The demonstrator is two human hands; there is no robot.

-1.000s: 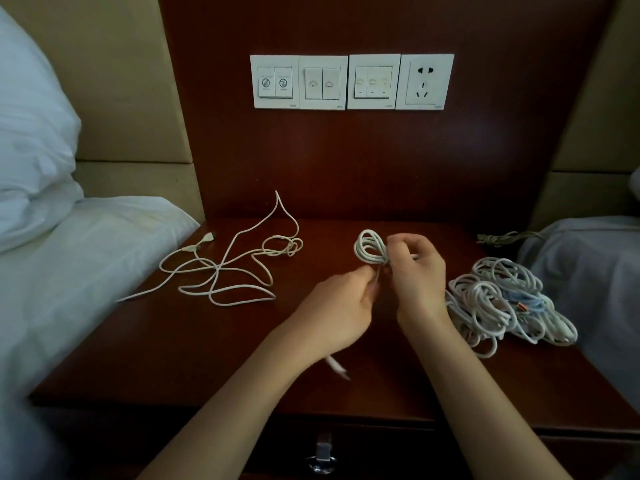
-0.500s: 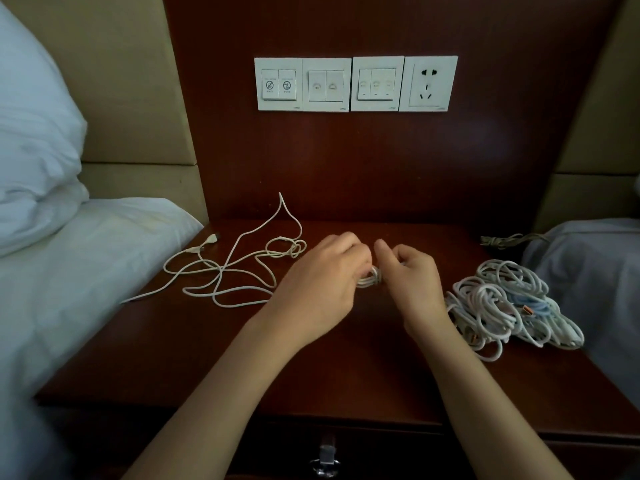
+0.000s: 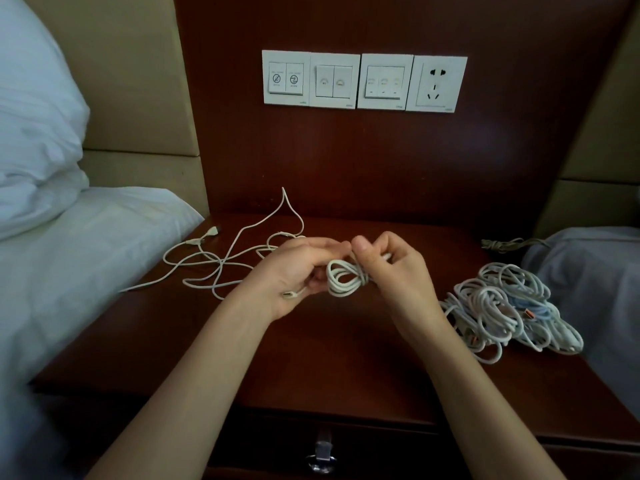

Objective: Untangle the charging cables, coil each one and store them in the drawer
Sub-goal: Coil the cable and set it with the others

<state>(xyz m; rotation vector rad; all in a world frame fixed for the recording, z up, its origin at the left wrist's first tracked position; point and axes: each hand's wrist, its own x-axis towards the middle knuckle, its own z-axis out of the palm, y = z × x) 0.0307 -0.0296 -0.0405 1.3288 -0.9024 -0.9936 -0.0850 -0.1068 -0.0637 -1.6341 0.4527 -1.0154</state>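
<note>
Coiled cable (image 3: 344, 280), head view: a white charging cable, gathered into a small bundle of loops, is held over the middle of the bench (image 3: 329, 358) between both hands.

1. Right hand (image 3: 398, 271): the grip is clamped on the right end of the bundle. The thumb points up and presses from the near side, with the fingers curled behind. The loops hang out to the left of this grip.
2. Left hand (image 3: 291, 271): palm turned up, fingers curled, with the fingertips meeting the right thumb above the bundle. The grip is closed on the cable's free end. The plug (image 3: 289, 294) lies across the heel of the palm, and the loops sit just beside the palm, to its right.
3. Loose cable (image 3: 221, 265): a thin white cable lies spread in open curves on the left part of the bench. One loop stands up toward the back panel, and one end reaches the edge next to the bed (image 3: 69, 271).
4. Cable pile (image 3: 502, 306): a tangled heap of white cables lies on the right part of the bench, near the right forearm but apart from it.
5. Drawer (image 3: 381, 455): its front shows below the bench edge, and the metal handle (image 3: 322, 452) sits at the bottom centre.
6. Switch panel (image 3: 363, 81): it is fixed to the wooden back wall above the bench.
</note>
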